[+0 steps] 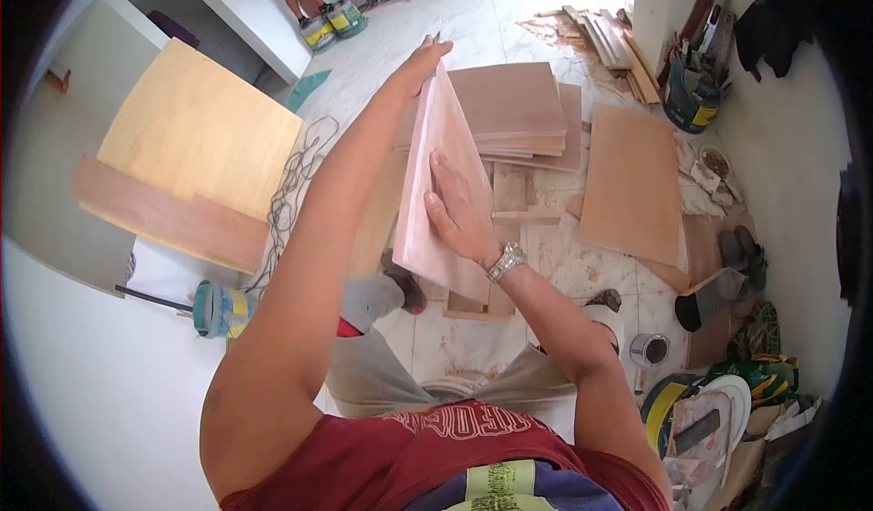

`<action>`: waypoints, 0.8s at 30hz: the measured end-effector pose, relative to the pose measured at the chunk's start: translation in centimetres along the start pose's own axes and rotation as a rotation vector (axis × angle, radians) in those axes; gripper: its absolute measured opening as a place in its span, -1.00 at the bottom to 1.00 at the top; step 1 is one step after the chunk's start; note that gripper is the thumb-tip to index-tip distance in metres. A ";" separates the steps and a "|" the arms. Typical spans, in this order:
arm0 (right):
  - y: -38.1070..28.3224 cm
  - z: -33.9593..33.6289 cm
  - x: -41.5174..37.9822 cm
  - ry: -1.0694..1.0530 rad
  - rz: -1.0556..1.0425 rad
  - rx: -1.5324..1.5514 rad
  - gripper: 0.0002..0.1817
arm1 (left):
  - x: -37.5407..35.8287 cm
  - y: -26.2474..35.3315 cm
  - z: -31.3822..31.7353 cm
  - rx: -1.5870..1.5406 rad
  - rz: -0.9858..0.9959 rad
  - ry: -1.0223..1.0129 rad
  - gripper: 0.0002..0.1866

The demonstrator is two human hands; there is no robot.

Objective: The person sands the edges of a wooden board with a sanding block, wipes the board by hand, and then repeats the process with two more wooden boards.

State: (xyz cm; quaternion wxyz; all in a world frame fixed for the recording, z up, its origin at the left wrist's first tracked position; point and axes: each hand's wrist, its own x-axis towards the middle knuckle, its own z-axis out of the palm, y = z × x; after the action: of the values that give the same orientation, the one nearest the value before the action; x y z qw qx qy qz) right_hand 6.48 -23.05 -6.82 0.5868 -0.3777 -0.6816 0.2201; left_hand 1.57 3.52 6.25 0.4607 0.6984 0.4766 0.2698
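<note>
A flat reddish-brown wooden panel (450,175) stands tilted on edge in front of me, its pale long edge turned to the left. At the panel's far upper end, my left hand (425,64) is closed around the corner, with its fingers partly hidden. A small dark tip pokes up beside its fingers, too small to name. Flat against the panel's broad right face lies my right hand (462,220), fingers stretched out, with a metal watch (506,261) on its wrist. Behind the panel is a stack of similar wooden panels (514,102).
A single panel (632,184) lies to the right, near a paint can (649,350) and a tool-filled bucket (691,93). Large plywood sheets (200,129) and a tangled cord (305,170) are on the left. Another person's legs (305,2) show at the far left.
</note>
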 end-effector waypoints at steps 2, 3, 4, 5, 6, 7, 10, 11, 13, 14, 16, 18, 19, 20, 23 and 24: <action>0.2 -0.1 -0.2 -0.023 0.010 -0.008 -0.30 | 0.0 -0.2 0.3 -0.012 0.004 -0.013 0.13; 0.3 -0.1 -0.2 -0.038 0.006 -0.003 -0.30 | -0.7 -0.2 0.3 -0.013 0.006 -0.008 0.14; 0.4 0.0 -0.1 -0.036 -0.001 -0.013 -0.30 | -3.3 -0.9 0.6 -0.049 0.057 0.013 0.15; 0.4 0.1 -0.3 -0.031 -0.014 -0.019 -0.30 | -7.4 -0.1 1.5 -0.062 0.001 0.022 0.15; 0.5 0.3 -0.2 -0.023 -0.026 -0.023 -0.30 | -10.2 -0.5 1.2 0.065 -0.015 0.021 0.11; 0.6 0.4 -0.1 -0.029 -0.017 -0.001 -0.30 | -14.3 -1.3 1.6 0.034 -0.027 0.043 0.06; 0.6 0.4 -0.2 -0.046 0.014 0.035 -0.28 | -27.8 -2.2 4.3 -0.195 0.060 -0.018 -0.05; 0.2 0.1 -0.1 -0.045 0.013 0.036 -0.28 | -31.4 -3.1 5.0 -0.048 0.164 0.006 -0.09; 0.1 -0.1 -0.1 -0.039 0.021 0.039 -0.27 | -33.9 -2.4 5.4 0.116 0.247 0.031 -0.13; 0.1 0.1 -0.1 -0.036 0.029 0.046 -0.27 | -34.3 -1.8 5.4 0.137 0.223 0.035 -0.14; 0.4 0.4 -0.2 -0.040 0.016 0.040 -0.27 | -33.1 -1.4 5.0 0.144 0.194 0.043 -0.15; 0.8 0.2 -0.4 -0.043 -0.015 0.001 -0.27 | -27.4 -1.7 4.5 0.113 0.185 0.034 -0.16; 0.8 0.1 -0.4 -0.045 -0.008 -0.001 -0.28 | -23.9 -2.1 4.0 0.113 0.243 0.026 -0.14; 0.5 0.0 -0.4 -0.047 0.001 -0.003 -0.28 | -19.6 -2.6 3.3 0.113 0.300 0.016 -0.13; 0.0 -0.1 -0.2 -0.042 0.006 0.001 -0.28 | -3.6 -4.6 1.0 0.178 0.066 0.127 0.00; -0.1 -0.2 -0.3 -0.043 0.006 0.002 -0.28 | 0.0 -4.3 0.5 0.109 0.014 0.150 0.03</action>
State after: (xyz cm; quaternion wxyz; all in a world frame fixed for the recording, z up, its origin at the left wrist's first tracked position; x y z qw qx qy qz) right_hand 6.65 -23.31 -6.91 0.5717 -0.3744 -0.6926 0.2309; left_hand 0.16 3.90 2.12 0.3832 0.7036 0.5189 0.2981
